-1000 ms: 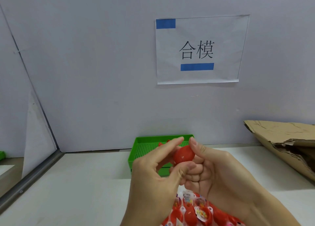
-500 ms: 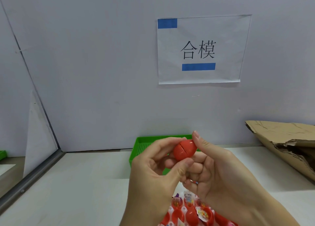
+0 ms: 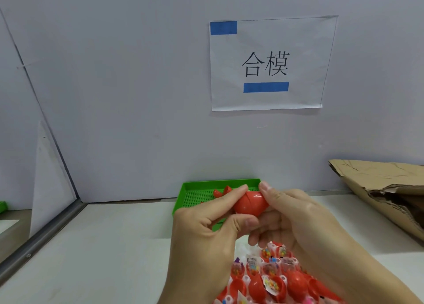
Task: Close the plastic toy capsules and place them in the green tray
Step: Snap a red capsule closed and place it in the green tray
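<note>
Head view showed the red capsule (image 3: 251, 204) pinched between left hand (image 3: 206, 232) and right hand (image 3: 291, 216) before the green tray (image 3: 190, 186); each grip clamped, squeezing squarely along the seam seemed best.

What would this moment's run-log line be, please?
step: closing | both hands: left hand, right hand grip red capsule | green tray: behind

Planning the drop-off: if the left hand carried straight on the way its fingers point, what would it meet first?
Probably the green tray just beyond, where other red pieces lie. The left hand and right hand hold the capsule before it; depth is unclear.
</note>
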Motion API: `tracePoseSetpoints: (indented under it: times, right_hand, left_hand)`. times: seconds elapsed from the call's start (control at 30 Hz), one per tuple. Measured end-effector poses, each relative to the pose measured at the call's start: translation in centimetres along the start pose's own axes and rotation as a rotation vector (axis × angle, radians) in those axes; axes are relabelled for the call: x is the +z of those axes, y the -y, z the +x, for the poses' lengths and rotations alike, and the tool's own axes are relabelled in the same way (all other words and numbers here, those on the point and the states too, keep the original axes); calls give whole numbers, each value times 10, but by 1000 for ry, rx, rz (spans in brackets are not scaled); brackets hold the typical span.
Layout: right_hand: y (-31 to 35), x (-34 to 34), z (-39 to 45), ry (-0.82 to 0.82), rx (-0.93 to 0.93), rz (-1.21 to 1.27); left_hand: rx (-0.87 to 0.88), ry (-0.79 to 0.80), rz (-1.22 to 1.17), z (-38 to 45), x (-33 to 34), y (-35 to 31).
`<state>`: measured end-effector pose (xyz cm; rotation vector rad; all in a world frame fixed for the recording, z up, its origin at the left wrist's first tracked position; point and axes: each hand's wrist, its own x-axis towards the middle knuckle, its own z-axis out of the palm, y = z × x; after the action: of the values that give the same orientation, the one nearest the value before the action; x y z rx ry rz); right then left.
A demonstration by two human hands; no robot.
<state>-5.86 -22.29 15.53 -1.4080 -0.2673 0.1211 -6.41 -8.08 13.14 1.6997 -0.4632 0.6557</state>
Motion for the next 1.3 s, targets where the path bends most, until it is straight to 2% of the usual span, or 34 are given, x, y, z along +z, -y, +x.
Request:
tracePoseSetpoints:
  times: [0.23, 0.4, 0.73, 1.3]
  right_hand:
    - [1, -6, 0, -40, -77, -227]
    - [-1, -8, 0, -126, -153, -341]
    - [-5, -7, 1, -190, -251, -184]
    - [-1, -6, -2, -195, -341, -223]
  left_hand:
    - [-32, 48, -76, -1, 3, -1]
    - [-9, 52, -130, 3, -1, 1]
    - [-46, 4, -290, 5, -2, 5]
    - [-2, -10, -164, 5, -7, -2]
